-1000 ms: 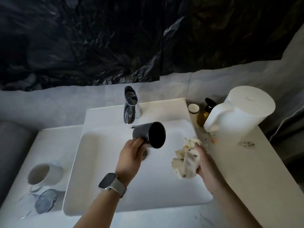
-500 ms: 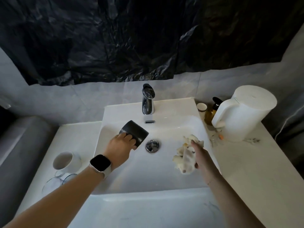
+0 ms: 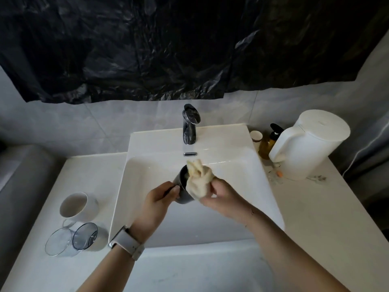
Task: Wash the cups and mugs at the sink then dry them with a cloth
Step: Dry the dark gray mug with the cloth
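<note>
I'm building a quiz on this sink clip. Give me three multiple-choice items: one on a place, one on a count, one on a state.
1. Where is the white mug?
A. counter left of the sink
B. in the basin
C. beside the kettle

2. How many clear glasses lie by it?
A. one
B. two
C. four

3. What is the cloth doing?
A. lying on the counter
B. hanging from the tap
C. pushed into the dark cup

Answers: 1 A, it stands on the left counter. 2 B, two rims show. 3 C, the right hand presses it in while the left hand grips the cup.
</note>
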Action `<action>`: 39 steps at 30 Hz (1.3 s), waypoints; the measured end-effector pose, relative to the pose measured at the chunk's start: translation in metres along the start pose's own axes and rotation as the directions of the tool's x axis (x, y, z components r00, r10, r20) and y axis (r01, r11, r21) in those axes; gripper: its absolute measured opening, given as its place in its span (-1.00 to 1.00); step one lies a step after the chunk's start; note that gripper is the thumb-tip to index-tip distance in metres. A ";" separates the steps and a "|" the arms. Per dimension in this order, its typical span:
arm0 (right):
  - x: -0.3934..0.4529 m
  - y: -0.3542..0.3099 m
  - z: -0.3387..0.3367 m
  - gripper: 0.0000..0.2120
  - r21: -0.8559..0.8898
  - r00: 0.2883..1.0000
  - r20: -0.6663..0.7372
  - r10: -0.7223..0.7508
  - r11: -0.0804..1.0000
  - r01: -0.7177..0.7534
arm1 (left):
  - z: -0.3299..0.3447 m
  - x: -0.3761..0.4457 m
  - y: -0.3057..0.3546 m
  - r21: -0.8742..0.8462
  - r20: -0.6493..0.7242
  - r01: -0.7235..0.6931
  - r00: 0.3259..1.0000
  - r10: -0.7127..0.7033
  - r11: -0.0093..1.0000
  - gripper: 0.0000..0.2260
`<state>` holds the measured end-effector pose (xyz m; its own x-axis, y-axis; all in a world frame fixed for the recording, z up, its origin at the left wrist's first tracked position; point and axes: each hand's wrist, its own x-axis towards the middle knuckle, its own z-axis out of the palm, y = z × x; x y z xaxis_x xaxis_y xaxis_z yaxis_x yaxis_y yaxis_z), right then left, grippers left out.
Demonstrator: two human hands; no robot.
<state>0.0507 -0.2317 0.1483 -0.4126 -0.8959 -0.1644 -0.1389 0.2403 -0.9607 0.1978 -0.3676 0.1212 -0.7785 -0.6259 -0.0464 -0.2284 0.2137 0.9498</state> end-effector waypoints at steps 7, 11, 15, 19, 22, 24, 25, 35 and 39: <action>0.009 -0.002 -0.007 -0.79 -0.682 0.953 0.290 -0.084 0.680 0.268 | 0.003 0.012 0.022 -0.041 0.143 0.010 0.990 -0.004 0.999 -0.83; 0.012 -0.004 -0.008 -0.74 -0.682 0.969 0.224 -0.099 0.695 0.229 | 0.004 0.026 0.029 -0.061 0.092 0.032 0.995 -0.026 0.998 -0.83; 0.004 0.000 -0.001 -0.57 -0.073 0.993 0.113 0.039 0.997 -0.031 | 0.002 0.031 0.019 -0.005 -0.131 0.006 0.991 -0.006 1.000 -0.88; 0.000 0.008 0.009 -0.68 0.425 0.994 -0.008 0.107 0.900 -0.094 | 0.020 0.006 0.013 -0.392 0.084 0.258 0.966 -0.245 0.883 -0.50; -0.001 0.007 0.014 -0.78 0.544 0.993 0.018 0.121 0.832 -0.111 | 0.043 0.001 0.017 -0.496 -0.008 0.263 0.952 -0.307 0.827 -0.64; -0.004 0.006 0.015 -0.79 0.511 0.993 0.077 0.094 0.851 -0.120 | 0.049 0.008 0.024 -0.547 0.006 0.371 0.898 -0.440 0.750 -0.64; -0.006 0.003 0.013 -0.74 0.467 0.991 0.108 0.081 0.876 -0.122 | 0.048 0.012 0.024 -0.574 0.075 0.457 0.856 -0.512 0.680 -0.60; -0.010 -0.003 -0.014 -0.47 -0.574 0.919 0.363 -0.154 0.740 0.350 | 0.030 0.028 0.038 -0.575 0.352 0.672 0.718 -0.600 0.467 -0.74; -0.013 -0.012 0.005 -0.55 0.334 0.956 0.282 0.073 0.927 -0.170 | 0.034 0.021 0.038 -0.570 0.121 0.477 0.854 -0.506 0.669 -0.75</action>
<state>0.0617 -0.2250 0.1606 -0.1507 -0.9449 -0.2908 0.2416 0.2500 -0.9376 0.1530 -0.3471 0.1458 -0.6204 -0.5519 -0.5573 -0.1910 -0.5828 0.7898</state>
